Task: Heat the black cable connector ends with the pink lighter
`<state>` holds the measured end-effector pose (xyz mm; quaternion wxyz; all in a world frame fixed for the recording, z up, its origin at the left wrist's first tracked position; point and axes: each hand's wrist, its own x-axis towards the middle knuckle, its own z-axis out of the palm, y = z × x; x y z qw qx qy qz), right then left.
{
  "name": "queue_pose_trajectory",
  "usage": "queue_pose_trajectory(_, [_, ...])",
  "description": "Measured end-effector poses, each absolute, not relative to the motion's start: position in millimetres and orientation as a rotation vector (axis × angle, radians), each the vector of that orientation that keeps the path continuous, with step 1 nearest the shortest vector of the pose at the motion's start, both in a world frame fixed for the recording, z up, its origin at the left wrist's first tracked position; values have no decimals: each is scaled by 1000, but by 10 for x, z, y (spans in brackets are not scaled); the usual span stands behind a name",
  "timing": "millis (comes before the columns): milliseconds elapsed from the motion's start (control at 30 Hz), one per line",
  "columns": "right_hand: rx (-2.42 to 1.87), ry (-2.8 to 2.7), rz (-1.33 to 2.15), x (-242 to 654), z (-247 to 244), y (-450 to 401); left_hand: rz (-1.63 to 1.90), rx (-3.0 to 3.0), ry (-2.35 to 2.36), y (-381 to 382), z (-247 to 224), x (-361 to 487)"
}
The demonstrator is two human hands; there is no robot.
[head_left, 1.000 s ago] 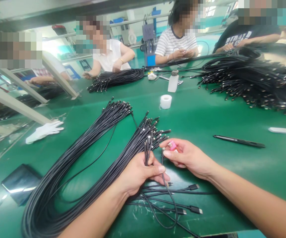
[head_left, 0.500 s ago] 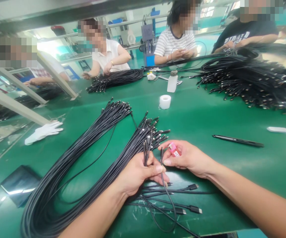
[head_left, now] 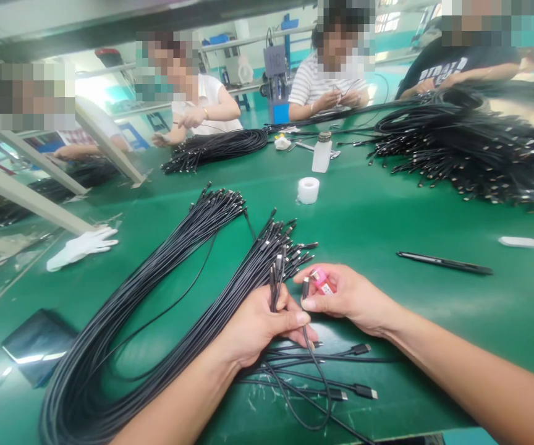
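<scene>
Several black cables stick up between the fingers of my left hand, which is closed on them. Its thumb also presses one cable whose free length loops down to the table. My right hand holds a small pink-red thing with a metal end and a white label; it looks like a lighter. Right thumb and fingers also pinch that single cable by its plug, which points upward. Below my hands lie several loose cable ends with USB-C-like plugs. Beside my left arm curves a thick bundle of black cables.
On the green table are a roll of white tape, a white bottle, a black pen, a white glove and a dark flat pouch. A large cable heap lies back right. Several co-workers sit opposite.
The pinched plug has turned, showing its broader side, and sits slightly further right. The pink-red thing has shifted slightly left. Across the table, a co-worker's hand has moved left.
</scene>
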<state>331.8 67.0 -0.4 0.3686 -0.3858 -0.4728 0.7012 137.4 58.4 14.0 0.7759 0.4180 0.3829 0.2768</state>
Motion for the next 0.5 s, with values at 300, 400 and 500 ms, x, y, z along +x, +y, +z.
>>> queue_pose_trajectory(300, [-943,-1188,1861,3354,-37,678,602,927,781,578,127,1368])
queue_pose_trajectory(400, [-960,-1209,1863,3368,-41,690,596,921,780,582,134,1360])
queue_pose_trajectory(500, [-969,-1221,1865,3374,-41,698,607,913,778,588,139,1355])
